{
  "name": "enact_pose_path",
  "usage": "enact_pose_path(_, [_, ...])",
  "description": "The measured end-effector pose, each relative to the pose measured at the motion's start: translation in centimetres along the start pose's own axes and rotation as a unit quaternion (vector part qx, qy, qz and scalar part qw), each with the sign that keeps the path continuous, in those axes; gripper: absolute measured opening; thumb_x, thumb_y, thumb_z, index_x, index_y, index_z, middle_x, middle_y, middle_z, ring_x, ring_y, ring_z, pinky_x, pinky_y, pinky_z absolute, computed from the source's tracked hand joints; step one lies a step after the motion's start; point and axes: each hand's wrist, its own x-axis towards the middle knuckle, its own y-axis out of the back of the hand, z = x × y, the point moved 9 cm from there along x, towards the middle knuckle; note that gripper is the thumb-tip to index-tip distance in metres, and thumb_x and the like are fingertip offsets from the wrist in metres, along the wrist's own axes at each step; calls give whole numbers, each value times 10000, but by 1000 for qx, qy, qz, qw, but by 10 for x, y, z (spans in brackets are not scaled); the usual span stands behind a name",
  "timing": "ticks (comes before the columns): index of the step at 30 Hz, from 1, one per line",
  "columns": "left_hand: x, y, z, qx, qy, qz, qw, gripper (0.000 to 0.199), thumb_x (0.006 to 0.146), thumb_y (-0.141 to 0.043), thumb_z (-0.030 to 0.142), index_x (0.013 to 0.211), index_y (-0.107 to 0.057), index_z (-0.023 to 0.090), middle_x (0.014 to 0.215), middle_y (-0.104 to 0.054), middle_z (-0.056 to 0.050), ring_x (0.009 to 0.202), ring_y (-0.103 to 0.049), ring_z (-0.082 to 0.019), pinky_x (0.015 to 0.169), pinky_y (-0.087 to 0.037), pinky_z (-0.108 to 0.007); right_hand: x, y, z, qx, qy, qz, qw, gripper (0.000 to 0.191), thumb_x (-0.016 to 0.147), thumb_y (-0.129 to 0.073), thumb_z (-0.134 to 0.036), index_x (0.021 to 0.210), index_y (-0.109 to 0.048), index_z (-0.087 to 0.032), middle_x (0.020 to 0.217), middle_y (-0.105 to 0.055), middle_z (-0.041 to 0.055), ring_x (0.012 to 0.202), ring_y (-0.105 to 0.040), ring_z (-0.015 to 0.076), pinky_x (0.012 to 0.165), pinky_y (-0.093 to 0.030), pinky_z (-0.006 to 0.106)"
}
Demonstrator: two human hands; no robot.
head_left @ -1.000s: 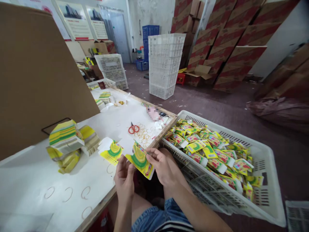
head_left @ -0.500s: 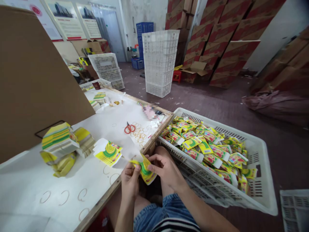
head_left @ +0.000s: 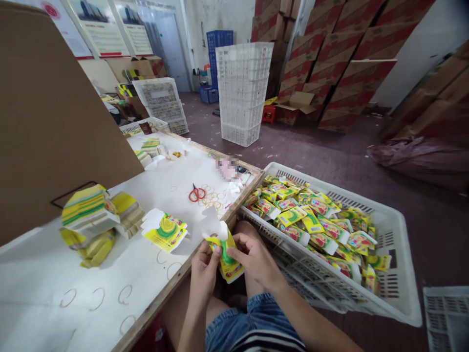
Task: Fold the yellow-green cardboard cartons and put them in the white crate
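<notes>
One small yellow-and-green printed paperboard carton [head_left: 230, 268] is grasped by both bare hands just off the near edge of a smooth white table with a wooden border [head_left: 88, 274]. We find the left hand [head_left: 204, 264] pinching its left side, thumb in front, and the right hand [head_left: 252, 252] gripping the opposite side between thumb and fingers. A second ago we saw this carton flat; its body now bulges and its upper end gapes, white flaps spread. We judge the piece has gone from flat stock to a shaped box, that end not yet closed. On materials, we note thin board, brightly printed outside and plain white within, with straight creases. A second yellow-and-green carton with white flaps [head_left: 166, 232] lies on the table. Farther off, we record red-handled metal scissors [head_left: 198, 194] beside thin tan loops [head_left: 214, 201]. At the right, a slotted white plastic crate [head_left: 409, 274] holds heaped yellow, green and red cartons [head_left: 318, 225].
</notes>
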Motion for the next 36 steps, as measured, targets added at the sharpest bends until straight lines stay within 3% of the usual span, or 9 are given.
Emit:
enact_pose_path(4, [0, -3, -3, -4, 1, -18, 1000, 438, 712, -750, 447, 1024, -654, 155, 945, -738, -92, 881, -682, -237, 773, -530, -317, 0, 0, 1, -5, 9, 10, 1000, 384, 766, -697, -514, 888, -645, -154, 775, -666, 25, 685, -602, 168, 629, -487, 283])
enact_pose_path(9, [-1, -5, -1, 36, 0, -38, 999, 454, 714, -743, 433, 1066, -634, 168, 978, -732, -88, 882, -676, -234, 750, -525, -304, -6, 7, -28, -168, 142, 45, 975, 331, 855, -630, -271, 1175, -576, -202, 991, -652, 59, 815, -602, 186, 732, -494, 304])
enact_pose_path(14, [-3, -6, 0, 146, -19, -49, 988, 291, 785, -671, 367, 979, -663, 151, 875, -723, -69, 762, -654, -204, 703, -514, -288, -4, -2, -27, -295, 168, -17, 940, 116, 872, -581, -125, 864, -661, -209, 961, -610, 52, 879, -594, 195, 776, -473, 306])
enact_pose_path(19, [-6, -13, 4, 146, -27, -85, 985, 290, 779, -686, 340, 999, -676, 151, 922, -731, -81, 849, -663, -234, 787, -514, -322, 3, 3, -18, -232, 153, -34, 960, 139, 856, -603, -123, 741, -641, -192, 900, -605, 34, 859, -596, 176, 739, -467, 277])
enact_pose_path(23, [-8, -21, 4, 65, -1, -152, 986, 423, 753, -730, 343, 1128, -651, 165, 1112, -712, -118, 1010, -655, -271, 868, -510, -344, 5, 7, -17, -165, 142, -72, 973, 155, 872, -622, -240, 730, -663, -193, 921, -601, 35, 899, -594, 179, 790, -465, 292])
enact_pose_path(27, [-9, -26, 2, 5, 28, -192, 981, 508, 720, -768, 360, 1176, -637, 179, 1120, -716, -132, 1048, -657, -296, 887, -517, -375, 4, 5, -18, -127, 133, -121, 976, 217, 854, -654, -362, 724, -678, -190, 979, -573, 42, 974, -574, 190, 868, -460, 317])
enact_pose_path(30, [-8, -24, 1, 6, 21, -166, 986, 545, 703, -781, 347, 1198, -620, 185, 1126, -716, -135, 1052, -663, -296, 904, -520, -390, 5, 3, -16, -114, 133, -122, 977, 231, 851, -655, -392, 740, -682, -191, 1010, -573, 44, 1002, -571, 192, 883, -462, 317])
enact_pose_path(36, [-8, -12, 1, 113, -41, -45, 992, 422, 787, -675, 308, 1183, -609, 180, 1203, -683, -127, 1128, -635, -275, 1009, -468, -408, 4, 12, -19, -157, 152, 27, 975, 165, 873, -622, -322, 777, -692, -208, 1010, -569, 57, 994, -578, 203, 841, -492, 305])
